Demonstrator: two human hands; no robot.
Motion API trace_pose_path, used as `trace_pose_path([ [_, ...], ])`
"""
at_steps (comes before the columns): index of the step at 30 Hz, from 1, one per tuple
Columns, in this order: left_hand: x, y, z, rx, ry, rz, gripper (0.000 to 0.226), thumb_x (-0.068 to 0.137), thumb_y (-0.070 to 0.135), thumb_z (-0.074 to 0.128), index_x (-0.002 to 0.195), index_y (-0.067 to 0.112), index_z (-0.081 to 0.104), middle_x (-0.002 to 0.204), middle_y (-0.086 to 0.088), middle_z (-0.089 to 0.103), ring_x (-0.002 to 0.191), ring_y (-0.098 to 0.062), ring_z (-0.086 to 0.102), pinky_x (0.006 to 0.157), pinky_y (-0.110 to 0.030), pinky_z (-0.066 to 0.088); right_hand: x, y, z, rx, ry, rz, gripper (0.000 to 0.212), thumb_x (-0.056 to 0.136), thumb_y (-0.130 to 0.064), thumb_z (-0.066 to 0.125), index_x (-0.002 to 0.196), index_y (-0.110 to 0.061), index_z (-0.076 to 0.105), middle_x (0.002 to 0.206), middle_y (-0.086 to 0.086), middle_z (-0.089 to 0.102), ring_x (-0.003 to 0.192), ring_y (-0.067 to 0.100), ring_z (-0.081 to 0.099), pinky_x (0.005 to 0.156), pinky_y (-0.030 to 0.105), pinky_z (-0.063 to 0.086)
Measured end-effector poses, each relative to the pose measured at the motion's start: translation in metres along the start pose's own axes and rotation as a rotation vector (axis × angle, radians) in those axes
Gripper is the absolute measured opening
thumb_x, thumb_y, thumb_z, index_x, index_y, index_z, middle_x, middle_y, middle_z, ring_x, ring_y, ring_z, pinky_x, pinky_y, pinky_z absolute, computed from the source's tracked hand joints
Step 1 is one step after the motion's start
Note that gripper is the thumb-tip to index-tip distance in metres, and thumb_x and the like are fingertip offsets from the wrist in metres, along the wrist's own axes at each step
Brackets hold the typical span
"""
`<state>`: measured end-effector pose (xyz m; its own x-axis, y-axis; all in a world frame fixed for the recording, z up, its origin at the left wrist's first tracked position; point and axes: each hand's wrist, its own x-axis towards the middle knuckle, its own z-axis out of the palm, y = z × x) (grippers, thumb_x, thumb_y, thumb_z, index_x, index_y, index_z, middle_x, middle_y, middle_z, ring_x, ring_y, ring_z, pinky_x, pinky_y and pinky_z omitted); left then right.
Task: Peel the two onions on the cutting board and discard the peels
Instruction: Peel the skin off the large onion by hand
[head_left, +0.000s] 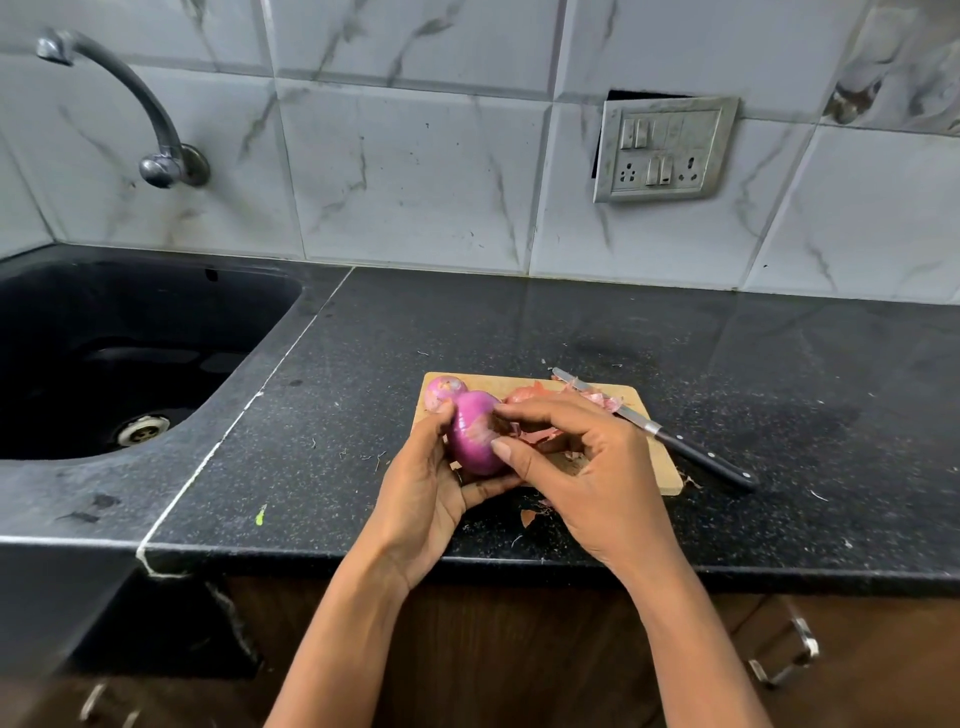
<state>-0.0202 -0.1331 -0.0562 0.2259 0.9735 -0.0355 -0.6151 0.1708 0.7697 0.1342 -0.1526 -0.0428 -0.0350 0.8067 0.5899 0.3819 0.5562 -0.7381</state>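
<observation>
My left hand (423, 499) grips a shiny purple onion (471, 436) from below and behind, just above the near left part of the wooden cutting board (665, 467). A patch of papery skin clings to the onion's right side, and my right hand (582, 467) pinches at it with thumb and forefinger. A second onion (444, 391), pale pink with skin traces, sits on the board's far left corner. Loose reddish peels (597, 397) lie across the board's far side and under my right hand.
A black-handled knife (675, 436) lies slanted over the board's right edge onto the black granite counter (363, 415). A peel scrap (530, 516) lies on the counter near the front edge. A black sink (130, 358) with a tap (130, 104) is at left.
</observation>
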Motion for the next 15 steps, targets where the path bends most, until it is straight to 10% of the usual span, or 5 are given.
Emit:
trace_pose_path([
  [8, 0.002, -0.002, -0.001, 0.052, -0.016, -0.008, 0.049, 0.099, 0.035, 0.046, 0.131, 0.0, 0.057, 0.121, -0.021, 0.071, 0.102, -0.029, 0.074, 0.078, -0.042, 0.064, -0.002, 0.006, 0.004, 0.201, 0.07, 0.17, 0.033, 0.085, -0.001, 0.077, 0.103, -0.029, 0.078, 0.101, -0.007, 0.077, 0.099, 0.015, 0.073, 0.088, 0.05, 0.06],
  [15, 0.002, -0.003, 0.0, 0.061, -0.005, 0.014, 0.048, 0.095, 0.037, 0.05, 0.127, 0.002, 0.059, 0.116, -0.019, 0.073, 0.096, -0.03, 0.074, 0.078, -0.043, 0.064, -0.001, 0.005, 0.01, 0.218, 0.108, 0.213, 0.018, 0.092, -0.001, 0.068, 0.098, -0.017, 0.07, 0.1, -0.001, 0.073, 0.098, 0.014, 0.069, 0.086, 0.04, 0.059],
])
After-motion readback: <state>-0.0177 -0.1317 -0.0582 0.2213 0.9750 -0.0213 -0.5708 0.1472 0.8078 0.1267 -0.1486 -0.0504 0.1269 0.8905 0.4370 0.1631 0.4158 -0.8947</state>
